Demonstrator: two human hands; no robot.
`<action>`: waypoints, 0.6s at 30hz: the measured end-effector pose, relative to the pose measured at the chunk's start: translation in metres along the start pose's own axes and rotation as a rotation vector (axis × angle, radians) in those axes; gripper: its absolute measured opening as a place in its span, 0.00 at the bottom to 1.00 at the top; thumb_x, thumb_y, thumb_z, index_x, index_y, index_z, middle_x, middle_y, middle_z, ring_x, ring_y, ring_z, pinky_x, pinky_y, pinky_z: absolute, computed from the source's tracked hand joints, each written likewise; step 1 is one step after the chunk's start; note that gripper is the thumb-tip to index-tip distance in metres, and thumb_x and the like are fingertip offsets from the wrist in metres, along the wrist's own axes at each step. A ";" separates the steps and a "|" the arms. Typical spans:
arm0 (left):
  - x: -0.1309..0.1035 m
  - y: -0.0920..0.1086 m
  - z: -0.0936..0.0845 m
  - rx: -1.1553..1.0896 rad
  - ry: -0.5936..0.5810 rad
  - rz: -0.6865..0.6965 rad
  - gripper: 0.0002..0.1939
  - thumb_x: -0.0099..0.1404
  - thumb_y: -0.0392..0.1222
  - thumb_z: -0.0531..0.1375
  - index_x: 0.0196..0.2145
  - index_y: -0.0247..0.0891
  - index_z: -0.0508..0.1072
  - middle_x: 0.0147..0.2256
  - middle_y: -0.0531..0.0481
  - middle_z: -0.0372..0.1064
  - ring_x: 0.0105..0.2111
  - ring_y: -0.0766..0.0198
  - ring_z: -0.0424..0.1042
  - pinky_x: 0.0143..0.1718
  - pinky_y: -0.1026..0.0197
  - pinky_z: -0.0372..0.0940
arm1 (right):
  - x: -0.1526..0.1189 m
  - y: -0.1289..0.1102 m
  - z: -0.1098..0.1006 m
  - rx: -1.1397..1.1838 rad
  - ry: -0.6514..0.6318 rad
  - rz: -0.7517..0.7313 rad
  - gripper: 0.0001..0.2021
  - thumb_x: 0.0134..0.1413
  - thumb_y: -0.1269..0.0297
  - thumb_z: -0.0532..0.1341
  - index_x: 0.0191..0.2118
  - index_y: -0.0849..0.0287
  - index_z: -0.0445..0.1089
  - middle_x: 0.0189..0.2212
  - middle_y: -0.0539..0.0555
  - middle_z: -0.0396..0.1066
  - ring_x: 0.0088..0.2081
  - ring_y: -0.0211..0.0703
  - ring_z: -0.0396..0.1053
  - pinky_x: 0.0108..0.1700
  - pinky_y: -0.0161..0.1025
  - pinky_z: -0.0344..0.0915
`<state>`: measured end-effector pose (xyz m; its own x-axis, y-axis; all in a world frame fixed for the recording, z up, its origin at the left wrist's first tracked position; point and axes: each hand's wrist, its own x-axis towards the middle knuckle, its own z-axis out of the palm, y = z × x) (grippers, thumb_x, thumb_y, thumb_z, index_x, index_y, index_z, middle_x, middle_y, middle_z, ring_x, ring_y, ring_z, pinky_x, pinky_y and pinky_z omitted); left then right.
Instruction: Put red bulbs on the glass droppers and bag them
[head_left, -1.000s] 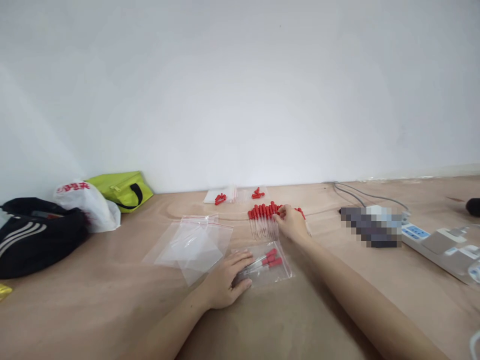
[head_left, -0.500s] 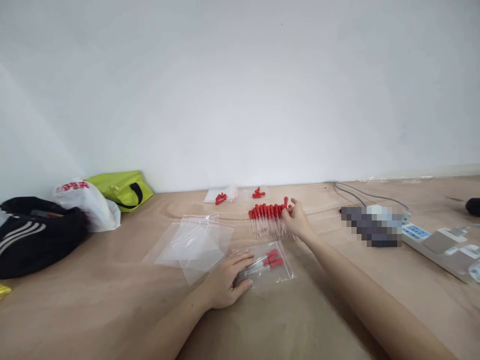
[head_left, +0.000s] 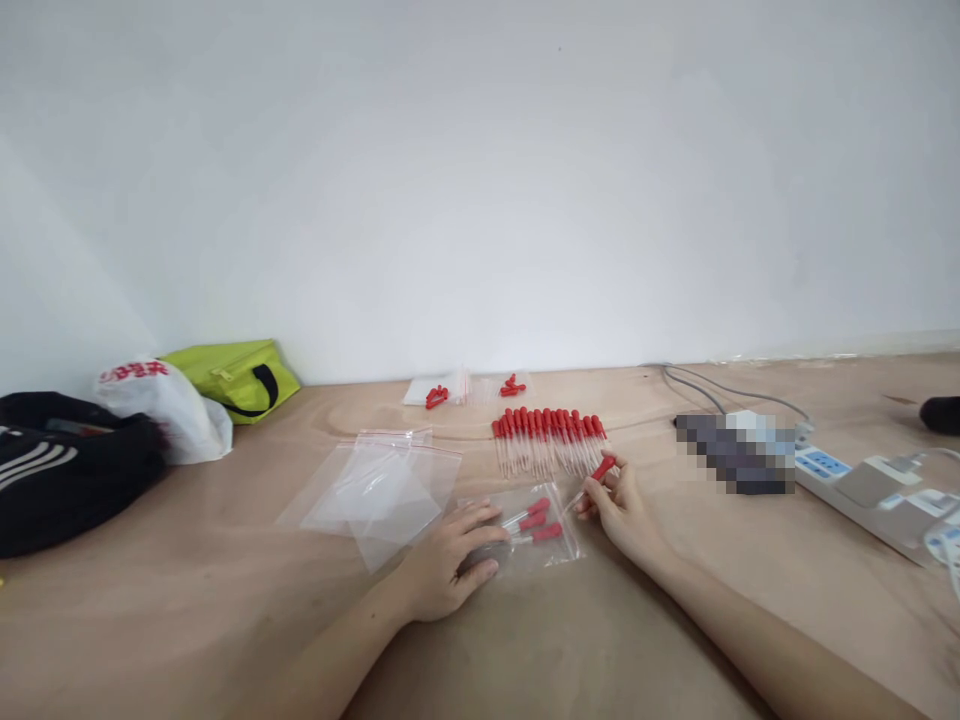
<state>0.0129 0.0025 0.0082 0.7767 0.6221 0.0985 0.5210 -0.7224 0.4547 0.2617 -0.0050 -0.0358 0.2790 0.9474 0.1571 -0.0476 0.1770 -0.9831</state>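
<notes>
My left hand [head_left: 454,560] lies with its fingers spread on a clear zip bag [head_left: 564,550], pressing it to the table. Inside that bag are 3 droppers [head_left: 546,533] with red rubber bulbs and clear tubes. Just right of the bag's mouth, my right hand [head_left: 619,508] pinches another red-bulbed dropper [head_left: 602,467], its bulb up and its tube slanting down to the left, close to the bag's edge. A tight row of several more droppers [head_left: 551,425] lies beyond both hands, bulbs towards the wall.
Empty zip bags [head_left: 375,490] overlap at the left. Small bags with red bulbs [head_left: 436,397] lie near the wall. A green bag [head_left: 240,375], a white plastic bag [head_left: 165,410] and a black bag [head_left: 82,470] stand far left; a power strip [head_left: 862,490] lies right.
My right hand has come back towards me from the right end of the dropper row, bringing one dropper beside the bag. My left hand stays on the bag.
</notes>
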 end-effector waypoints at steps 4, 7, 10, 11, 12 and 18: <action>0.000 0.003 -0.002 0.013 -0.024 -0.015 0.18 0.61 0.39 0.53 0.50 0.46 0.65 0.55 0.50 0.56 0.56 0.55 0.52 0.56 0.48 0.50 | -0.007 -0.001 -0.001 0.014 0.022 0.010 0.28 0.44 0.52 0.59 0.46 0.54 0.45 0.22 0.42 0.62 0.19 0.38 0.67 0.22 0.38 0.66; 0.000 0.003 -0.002 0.026 -0.029 -0.017 0.19 0.61 0.39 0.53 0.50 0.46 0.64 0.55 0.50 0.56 0.56 0.56 0.52 0.55 0.49 0.50 | -0.009 -0.003 0.001 0.055 0.047 0.046 0.27 0.41 0.52 0.61 0.42 0.53 0.46 0.21 0.42 0.63 0.21 0.39 0.68 0.25 0.39 0.68; 0.000 0.003 -0.002 0.033 -0.026 -0.012 0.18 0.61 0.39 0.53 0.50 0.45 0.64 0.55 0.49 0.56 0.56 0.56 0.52 0.55 0.49 0.51 | -0.011 -0.004 0.006 0.115 0.042 0.101 0.25 0.39 0.50 0.62 0.38 0.53 0.48 0.22 0.43 0.65 0.23 0.39 0.69 0.28 0.40 0.69; 0.000 0.003 -0.002 0.034 -0.024 -0.011 0.19 0.61 0.39 0.53 0.50 0.45 0.64 0.55 0.49 0.56 0.56 0.56 0.52 0.55 0.49 0.51 | -0.012 -0.005 0.008 0.136 0.046 0.113 0.25 0.39 0.49 0.62 0.37 0.53 0.48 0.23 0.44 0.65 0.24 0.39 0.70 0.29 0.40 0.69; 0.000 0.003 -0.002 0.034 -0.022 -0.010 0.19 0.61 0.39 0.53 0.51 0.45 0.64 0.55 0.49 0.56 0.56 0.56 0.52 0.55 0.49 0.51 | -0.012 -0.006 0.009 0.156 0.057 0.122 0.24 0.39 0.48 0.61 0.36 0.53 0.48 0.23 0.44 0.66 0.24 0.40 0.70 0.29 0.41 0.69; 0.000 0.004 -0.002 0.021 -0.009 -0.011 0.19 0.61 0.39 0.53 0.51 0.44 0.63 0.55 0.48 0.57 0.56 0.56 0.52 0.56 0.48 0.50 | -0.011 -0.005 0.009 0.129 0.040 0.174 0.21 0.36 0.48 0.62 0.32 0.55 0.57 0.22 0.46 0.66 0.23 0.37 0.68 0.29 0.39 0.67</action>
<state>0.0142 0.0007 0.0116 0.7737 0.6277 0.0858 0.5369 -0.7216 0.4370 0.2504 -0.0142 -0.0314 0.2933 0.9558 -0.0208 -0.2205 0.0465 -0.9743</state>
